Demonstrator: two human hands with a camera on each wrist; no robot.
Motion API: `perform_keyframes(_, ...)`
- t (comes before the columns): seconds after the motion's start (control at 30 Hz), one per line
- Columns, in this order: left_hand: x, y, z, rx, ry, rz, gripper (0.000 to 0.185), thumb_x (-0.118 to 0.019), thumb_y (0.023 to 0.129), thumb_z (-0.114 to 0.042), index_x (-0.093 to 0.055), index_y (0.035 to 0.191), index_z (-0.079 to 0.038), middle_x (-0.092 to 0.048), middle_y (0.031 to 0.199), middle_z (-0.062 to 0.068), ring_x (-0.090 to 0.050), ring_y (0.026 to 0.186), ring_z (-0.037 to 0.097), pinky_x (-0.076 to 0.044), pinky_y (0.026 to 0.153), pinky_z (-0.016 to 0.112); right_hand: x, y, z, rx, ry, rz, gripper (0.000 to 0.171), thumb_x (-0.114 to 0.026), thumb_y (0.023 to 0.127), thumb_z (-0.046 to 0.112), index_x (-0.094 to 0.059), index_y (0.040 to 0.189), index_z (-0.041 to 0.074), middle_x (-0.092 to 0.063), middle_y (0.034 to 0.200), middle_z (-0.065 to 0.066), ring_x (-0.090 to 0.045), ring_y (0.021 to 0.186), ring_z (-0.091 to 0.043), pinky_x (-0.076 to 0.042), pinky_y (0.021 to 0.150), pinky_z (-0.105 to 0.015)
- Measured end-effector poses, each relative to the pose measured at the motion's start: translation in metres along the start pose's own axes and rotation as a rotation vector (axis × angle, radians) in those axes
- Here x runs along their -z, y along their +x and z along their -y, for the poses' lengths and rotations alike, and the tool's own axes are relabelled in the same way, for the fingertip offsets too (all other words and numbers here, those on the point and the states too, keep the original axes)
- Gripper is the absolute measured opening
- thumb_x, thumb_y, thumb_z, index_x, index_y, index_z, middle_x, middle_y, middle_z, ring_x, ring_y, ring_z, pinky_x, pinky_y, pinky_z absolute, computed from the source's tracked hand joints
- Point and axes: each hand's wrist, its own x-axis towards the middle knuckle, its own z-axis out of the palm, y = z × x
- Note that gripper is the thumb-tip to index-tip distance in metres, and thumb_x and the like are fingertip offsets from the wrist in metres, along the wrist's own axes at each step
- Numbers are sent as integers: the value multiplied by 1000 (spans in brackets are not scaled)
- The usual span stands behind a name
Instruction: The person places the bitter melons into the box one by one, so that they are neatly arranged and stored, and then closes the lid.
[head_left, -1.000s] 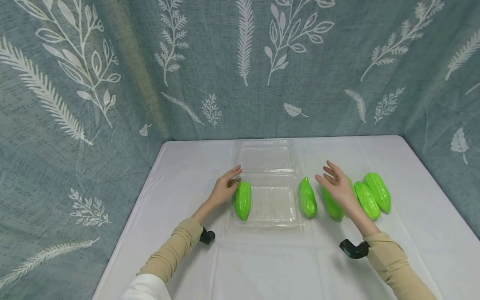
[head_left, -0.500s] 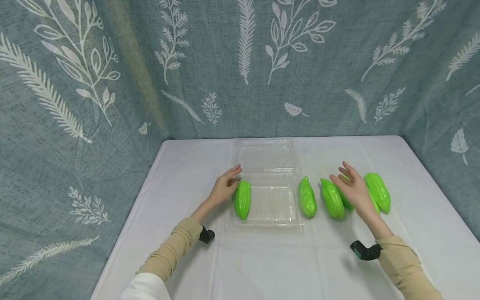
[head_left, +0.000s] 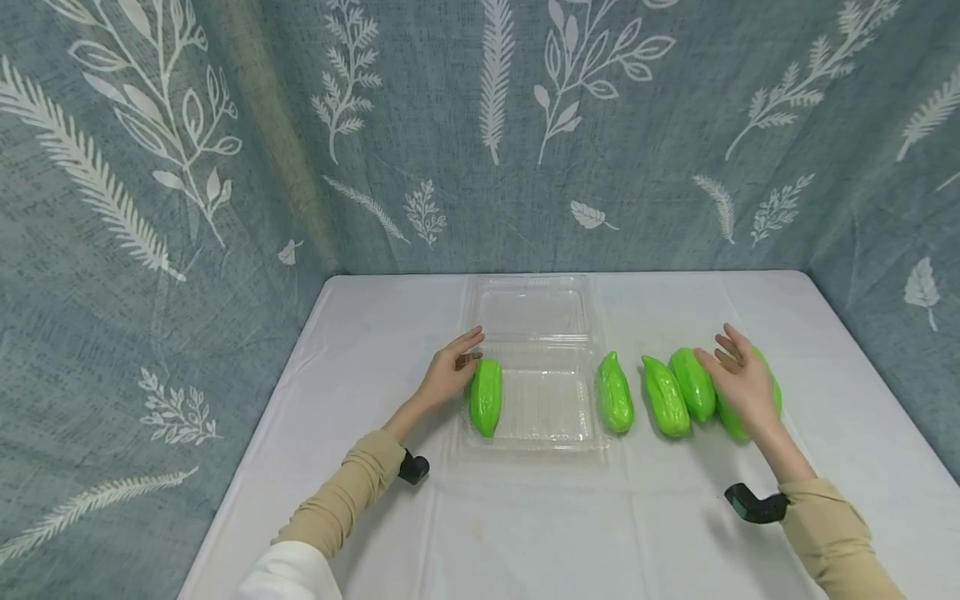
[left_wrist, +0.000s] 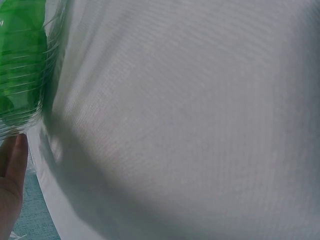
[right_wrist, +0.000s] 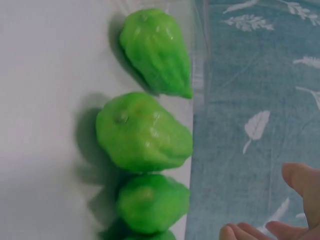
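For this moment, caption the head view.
Left hand touches a chayote in the clamshell box; right hand hovers over the rightmost chayote.

white table (head_left: 525,517), clear tray (head_left: 543,446), green gourds (head_left: 665,397)

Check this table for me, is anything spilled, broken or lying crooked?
Nothing stands out. The clear box lies open and flat on the white tablecloth, one green gourd sits along its left edge by the left hand, and the other gourds lie in a tidy row under the right hand. No spill or damage shows.
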Motion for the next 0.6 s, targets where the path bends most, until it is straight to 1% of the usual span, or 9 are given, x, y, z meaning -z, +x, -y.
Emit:
perform_keyframes(0.07, 0, 0, 0, -4, -2, -2, 45, -48, 92, 6, -44, 137, 7, -35, 152, 16, -53, 123, 37, -43, 108, 44, 2, 0, -3, -6, -15, -22, 80, -49, 96, 41, -7, 152, 4, -21, 153, -28, -28, 136, -49, -31, 111, -61)
perform_keyframes(0.1, 0, 0, 1, -2, -3, -3, 45, -48, 92, 6, -44, 137, 7, -35, 152, 16, -53, 124, 37, -43, 108, 44, 3, 0, -6, -11, -27, -40, 78, -49, 96, 41, -9, 152, 4, -22, 153, -27, -29, 136, -48, -32, 112, -58)
perform_keyframes(0.13, 0, 0, 1, -3, 0, -4, 45, -48, 92, 6, -44, 137, 7, -35, 152, 16, -53, 124, 37, -43, 108, 44, 4, 0, -7, -13, -34, -53, 78, -48, 96, 41, -9, 152, 4, -23, 153, -27, -29, 136, -48, -33, 112, -58)
perform_keyframes(0.3, 0, 1, 1, -7, 6, -4, 46, -48, 91, 7, -44, 137, 7, -35, 151, 17, -53, 123, 37, -44, 108, 45, 9, -1, -11, -15, -51, -106, 74, -48, 97, 38, -11, 152, 4, -23, 153, -27, -30, 136, -48, -34, 110, -59)
perform_keyframes(0.33, 0, 1, 1, -9, 6, -3, 46, -48, 91, 7, -44, 137, 7, -35, 151, 17, -53, 123, 37, -44, 108, 45, 10, -2, -10, -10, -49, -111, 74, -48, 97, 37, -10, 152, 4, -23, 153, -27, -30, 136, -49, -33, 109, -61)
perform_keyframes(0.37, 0, 1, 1, -12, 4, -2, 46, -48, 91, 7, -44, 137, 7, -35, 151, 18, -53, 123, 37, -44, 107, 45, 11, -2, -10, -8, -51, -122, 73, -48, 97, 36, -11, 152, 4, -23, 153, -27, -30, 136, -49, -33, 109, -61)
perform_keyframes(0.6, 0, 0, 0, 8, 15, -2, 46, -48, 92, 5, -44, 137, 6, -35, 152, 14, -51, 126, 36, -43, 109, 45, 18, 1, -15, 8, -65, -197, 69, -48, 97, 30, -15, 151, 2, -25, 152, -28, -30, 136, -48, -31, 112, -58)
